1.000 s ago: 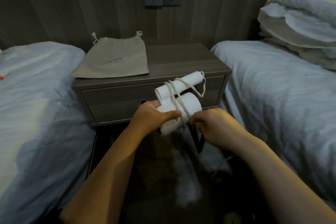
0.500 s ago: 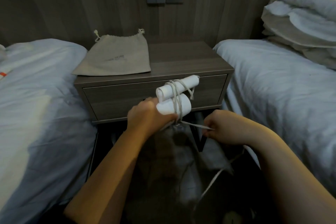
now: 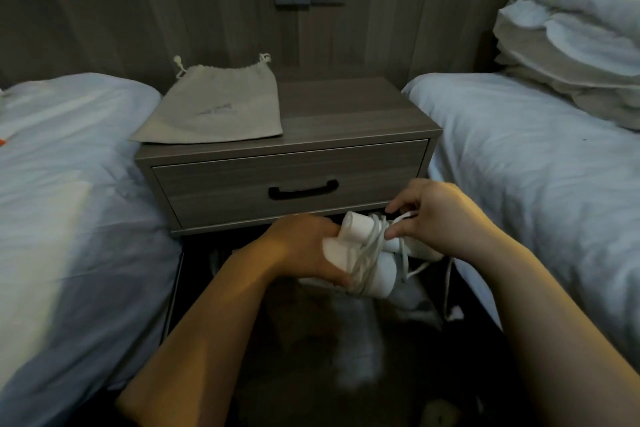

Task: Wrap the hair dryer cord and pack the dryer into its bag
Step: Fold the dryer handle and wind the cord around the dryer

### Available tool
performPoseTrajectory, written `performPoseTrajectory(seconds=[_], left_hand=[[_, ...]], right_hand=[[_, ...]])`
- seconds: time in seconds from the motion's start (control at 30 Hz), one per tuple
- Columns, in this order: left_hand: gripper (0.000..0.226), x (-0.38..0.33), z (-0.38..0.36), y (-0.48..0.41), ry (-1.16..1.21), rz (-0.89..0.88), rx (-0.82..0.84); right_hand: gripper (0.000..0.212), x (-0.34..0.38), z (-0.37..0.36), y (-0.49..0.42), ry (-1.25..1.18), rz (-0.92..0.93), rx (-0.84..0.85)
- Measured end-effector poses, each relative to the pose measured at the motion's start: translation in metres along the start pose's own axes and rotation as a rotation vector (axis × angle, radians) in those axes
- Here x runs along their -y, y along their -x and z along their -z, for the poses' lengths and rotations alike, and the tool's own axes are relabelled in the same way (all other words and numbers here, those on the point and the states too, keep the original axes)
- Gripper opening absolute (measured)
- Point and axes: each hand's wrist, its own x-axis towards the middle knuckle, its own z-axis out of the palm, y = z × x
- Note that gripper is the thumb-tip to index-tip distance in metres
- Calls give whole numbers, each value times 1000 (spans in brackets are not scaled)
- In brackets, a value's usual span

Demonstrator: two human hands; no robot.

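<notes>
Left hand grips dryer, right hand pinches cord; slackened tension could let the loose coils unravel.

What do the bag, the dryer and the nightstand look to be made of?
Bag: likely cotton or linen cloth, matt beige; it lies limp with a puckered drawstring top. Dryer: seemingly smooth white plastic, faintly glossy; its cord looks like a rubbery white. Nightstand: grey wood-grain board, probably laminate, matt, with a dark handle.
</notes>
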Motion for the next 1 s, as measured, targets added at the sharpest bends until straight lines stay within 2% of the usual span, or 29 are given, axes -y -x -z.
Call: performPoseTrajectory(seconds=[0.1,0.23,0.3,0.37,0.47,0.57,0.63,0.7,0.8,0.87,1.0], left_hand=[[62,2,-1,-2,34,-14,18],[57,4,-1,-2,212,-39,25],[56,6,-1,-2,276,-59,-13],[61,8,-1,-2,340,-95,-65],[87,11,1,-3,479,-143,-188],[93,4,1,-6,783,-77,-426],[88,-1,-1,-9,868,-49,-590],[83,-3,-6,-11,817,-92,-716],[74,-4,-15,-13,576,-194,-838],[66,-6,-21,-16,465,-215,-830],[41,-7,-24,-18,418,-225,-843]], right_hand=[[29,-10,2,-3,-228,78,157],[27,-16,6,-3,-382,104,318],[22,-17,4,-4,-436,91,310],[28,-19,1,-6,-476,69,287],[20,-22,-2,-7,-624,35,233],[23,-20,-6,-5,-965,-111,157],[22,-17,-9,-3,-1118,-230,88],[22,-15,-11,-3,-1176,-311,34],[21,-12,-13,-5,-1245,-390,-70],[20,-8,-15,-6,-1276,-429,-140],[19,-4,-19,-4,-1329,-437,-179]])
